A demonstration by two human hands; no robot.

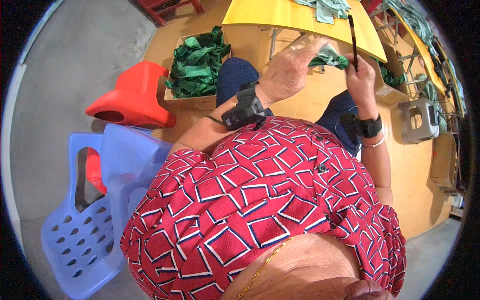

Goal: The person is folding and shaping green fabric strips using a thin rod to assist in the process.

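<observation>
In front of me, by the near edge of the yellow table (300,17), a small piece of green and pale green cloth (327,57) stretches between my two hands. My left hand (289,72) is closed on its left end, with the fingertips partly hidden. At the other end my right hand (361,77) is closed around a thin dark rod (353,35) that stands up past the fingers. The cloth's right end touches this hand's fingers. Several pale green cloth pieces (327,9) lie on the table beyond.
To the left, a box (192,104) is heaped with green cloth pieces (197,62). Red (135,92) and blue plastic chairs (90,240) stand beside me. On the right are another box (391,95) with green cloth, a grey plastic stool (420,120) and a further yellow table (422,45) piled with cloth.
</observation>
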